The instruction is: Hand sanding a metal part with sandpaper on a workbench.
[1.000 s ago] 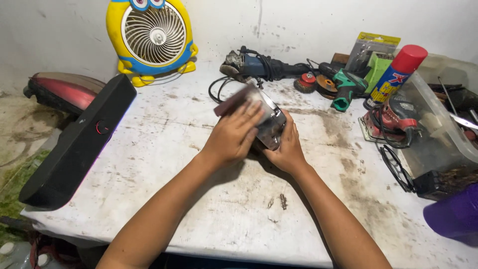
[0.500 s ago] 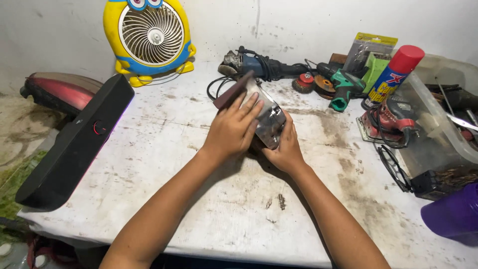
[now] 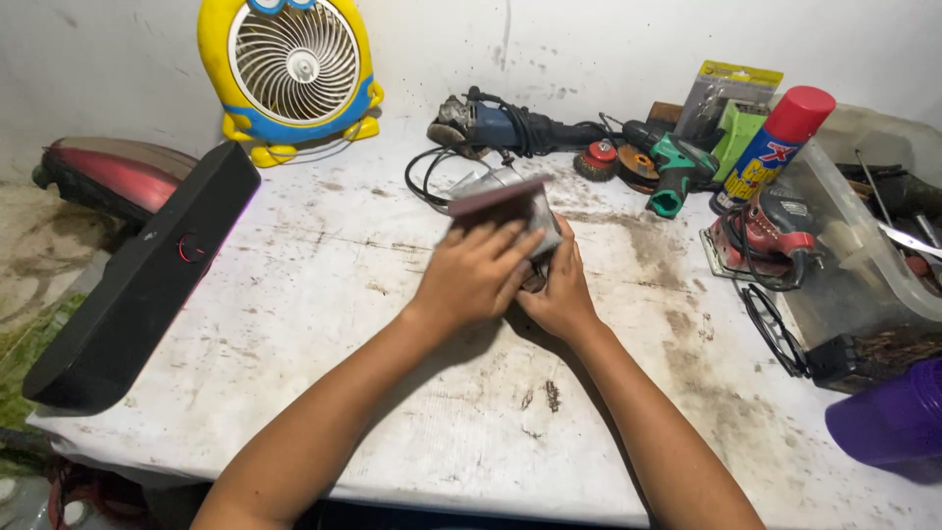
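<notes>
Both my hands meet over the middle of a stained white table (image 3: 324, 294). My left hand (image 3: 476, 275) presses a reddish-brown sheet of sandpaper (image 3: 496, 199) onto a small grey metal part (image 3: 542, 228). My right hand (image 3: 562, 291) grips that part from the right and below. Most of the part is hidden under my fingers.
A black speaker bar (image 3: 147, 275) lies at the left beside a dark red cover (image 3: 108, 175). A yellow fan (image 3: 292, 74) stands at the back. An angle grinder (image 3: 500, 126), a green tool (image 3: 677, 172), a spray can (image 3: 775, 142), a red sander (image 3: 770, 236) and a clear plastic bin (image 3: 873, 255) crowd the right.
My left hand has slid the sandpaper slightly leftward and back over the metal part. My right hand has kept its hold on the part.
</notes>
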